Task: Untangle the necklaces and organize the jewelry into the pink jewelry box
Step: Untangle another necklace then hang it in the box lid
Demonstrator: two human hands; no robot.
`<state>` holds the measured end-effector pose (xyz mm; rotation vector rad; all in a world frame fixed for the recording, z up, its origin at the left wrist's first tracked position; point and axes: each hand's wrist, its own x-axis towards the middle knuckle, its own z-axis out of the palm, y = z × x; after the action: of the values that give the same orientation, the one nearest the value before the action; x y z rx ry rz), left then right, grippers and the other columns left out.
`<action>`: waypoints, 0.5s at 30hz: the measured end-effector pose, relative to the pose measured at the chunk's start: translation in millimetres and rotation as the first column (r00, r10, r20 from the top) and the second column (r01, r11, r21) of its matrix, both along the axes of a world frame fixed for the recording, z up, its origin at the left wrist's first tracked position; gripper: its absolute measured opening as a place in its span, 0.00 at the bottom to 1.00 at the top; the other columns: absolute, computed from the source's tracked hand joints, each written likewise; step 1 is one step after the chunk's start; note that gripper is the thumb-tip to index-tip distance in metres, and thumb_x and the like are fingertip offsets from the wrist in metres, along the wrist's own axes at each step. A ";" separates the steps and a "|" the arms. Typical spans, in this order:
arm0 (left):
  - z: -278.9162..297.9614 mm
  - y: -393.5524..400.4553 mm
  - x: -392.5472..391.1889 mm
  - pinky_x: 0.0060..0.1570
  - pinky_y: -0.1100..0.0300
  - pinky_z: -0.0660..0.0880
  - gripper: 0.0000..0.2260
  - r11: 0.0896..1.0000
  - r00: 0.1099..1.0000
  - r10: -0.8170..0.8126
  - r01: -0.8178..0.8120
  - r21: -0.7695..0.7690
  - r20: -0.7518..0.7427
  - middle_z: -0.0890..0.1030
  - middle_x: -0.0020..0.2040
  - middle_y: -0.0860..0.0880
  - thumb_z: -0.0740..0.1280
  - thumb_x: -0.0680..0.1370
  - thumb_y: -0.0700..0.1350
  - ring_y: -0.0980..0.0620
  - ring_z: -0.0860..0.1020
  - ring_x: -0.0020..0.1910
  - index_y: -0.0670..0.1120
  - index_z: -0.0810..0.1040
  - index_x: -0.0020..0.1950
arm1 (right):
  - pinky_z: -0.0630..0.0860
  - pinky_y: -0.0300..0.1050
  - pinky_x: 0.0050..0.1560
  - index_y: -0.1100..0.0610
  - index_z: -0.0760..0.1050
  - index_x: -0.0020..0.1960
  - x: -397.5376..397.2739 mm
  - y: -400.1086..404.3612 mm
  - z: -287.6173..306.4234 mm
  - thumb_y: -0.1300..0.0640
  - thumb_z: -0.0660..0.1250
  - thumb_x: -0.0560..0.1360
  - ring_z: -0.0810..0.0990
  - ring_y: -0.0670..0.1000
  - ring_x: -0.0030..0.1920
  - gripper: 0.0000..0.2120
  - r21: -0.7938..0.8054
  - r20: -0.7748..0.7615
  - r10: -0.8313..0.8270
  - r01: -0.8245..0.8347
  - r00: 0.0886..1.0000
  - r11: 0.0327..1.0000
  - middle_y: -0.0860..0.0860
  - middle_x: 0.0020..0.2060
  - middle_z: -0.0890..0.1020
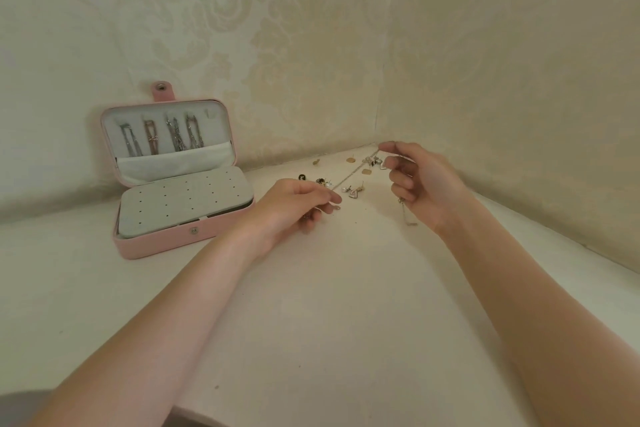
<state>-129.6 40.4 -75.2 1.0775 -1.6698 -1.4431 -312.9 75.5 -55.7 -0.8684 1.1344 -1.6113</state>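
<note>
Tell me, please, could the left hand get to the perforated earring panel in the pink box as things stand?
Probably yes: the panel lies open and bare, nothing between it and the left hand, though that hand is pinching a chain.

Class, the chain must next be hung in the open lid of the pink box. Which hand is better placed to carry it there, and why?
Probably the left hand: it already pinches the chain and lies nearer the pink box at the left; the right hand is farther off.
</note>
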 end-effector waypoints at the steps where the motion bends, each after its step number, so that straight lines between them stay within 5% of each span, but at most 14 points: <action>1: 0.3 -1.3 0.5 0.27 0.67 0.67 0.08 0.999 0.999 0.032 -0.032 0.007 -0.008 0.77 0.33 0.51 0.64 0.77 0.39 0.57 0.70 0.30 0.42 0.82 0.42 | 0.53 0.36 0.22 0.58 0.77 0.43 -0.5 -0.1 0.4 0.59 0.59 0.78 0.60 0.45 0.22 0.09 -0.007 0.000 -0.014 0.014 1.000 1.000 0.48 0.27 0.73; 5: 0.0 -7.0 3.4 0.30 0.67 0.72 0.07 0.989 0.987 0.133 -0.127 0.077 -0.085 0.78 0.35 0.48 0.64 0.77 0.38 0.56 0.73 0.30 0.42 0.81 0.42 | 0.53 0.36 0.22 0.58 0.78 0.42 -4.8 0.2 1.7 0.61 0.59 0.77 0.60 0.45 0.21 0.10 -0.011 -0.061 -0.132 0.131 0.989 0.991 0.48 0.26 0.72; 9: 0.7 -10.1 4.9 0.36 0.69 0.78 0.08 0.975 0.958 0.167 -0.126 0.183 -0.233 0.82 0.39 0.44 0.61 0.77 0.33 0.56 0.78 0.32 0.39 0.80 0.44 | 0.57 0.34 0.20 0.57 0.78 0.38 -2.7 -0.3 -2.1 0.63 0.58 0.75 0.62 0.45 0.21 0.12 -0.016 -0.319 -0.214 0.220 0.923 0.975 0.49 0.27 0.72; 15: -2.9 -7.8 3.0 0.41 0.68 0.78 0.09 0.990 0.979 0.136 -0.138 -0.006 -0.150 0.82 0.42 0.45 0.58 0.78 0.31 0.58 0.80 0.33 0.41 0.75 0.50 | 0.62 0.33 0.22 0.57 0.79 0.37 6.0 -5.2 -9.7 0.62 0.61 0.75 0.66 0.43 0.21 0.11 -0.042 -0.774 -0.084 0.081 0.628 0.996 0.50 0.28 0.77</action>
<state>-126.6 32.5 -78.1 1.0282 -1.4711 -1.3834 -306.9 70.3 -65.4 -1.6301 1.7824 -1.2998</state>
